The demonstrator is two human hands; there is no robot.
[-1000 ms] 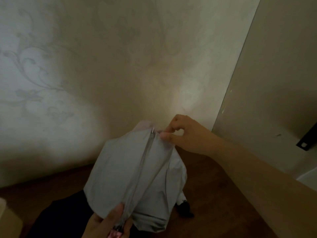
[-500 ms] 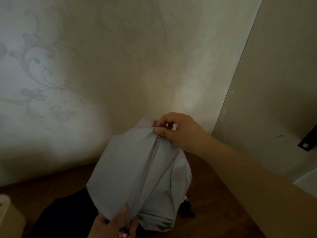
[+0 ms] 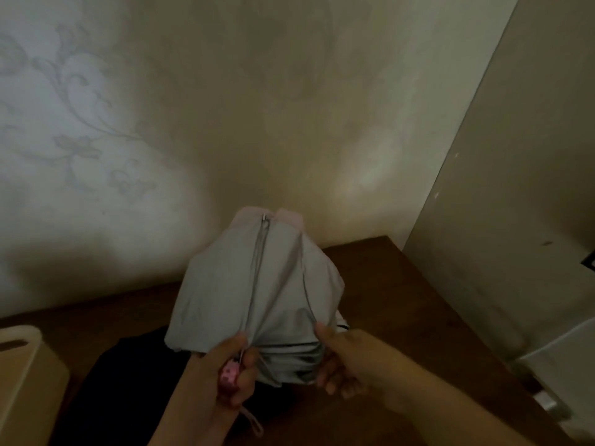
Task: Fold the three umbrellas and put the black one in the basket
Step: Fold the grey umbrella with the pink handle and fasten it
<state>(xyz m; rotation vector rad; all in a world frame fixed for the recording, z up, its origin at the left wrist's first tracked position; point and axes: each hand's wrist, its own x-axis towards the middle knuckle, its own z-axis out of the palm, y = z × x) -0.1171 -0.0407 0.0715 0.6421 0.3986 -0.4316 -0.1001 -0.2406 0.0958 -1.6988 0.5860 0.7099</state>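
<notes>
Dim light; detail is soft throughout.

Grey umbrella [image 3: 257, 284]: partly collapsed, held upright above the tabletop [image 3: 402, 300] near its middle, canopy fabric hanging loose in folds. A metal rib runs up the centre of the fabric to a small tip at the top; pale pink edging shows at the top.

Left hand [image 3: 222, 378]: fingers curled round the pink handle [image 3: 229, 378] at the bottom of the umbrella, thumb lying up along the lower end of the rib. A thin wrist loop [image 3: 254, 424] hangs below the handle.

Right hand [image 3: 344, 362]: thumb pressed on the outside of the gathered lower canopy, the other fingers curled underneath the bundle, so the fabric is clamped between them.

Black umbrella [image 3: 135, 375]: dark mass lying on the tabletop behind and to the left of the left hand, under the grey canopy's lower edge. Outline cannot be made out; whether folded I cannot tell.

Basket [image 3: 29, 375]: cream-coloured, with a slot handle in its rim, at the left edge of the tabletop, apart from the black umbrella.

Patterned wallpaper [image 3: 80, 123] behind; a plain panel [image 3: 531, 188] along the right edge.
</notes>
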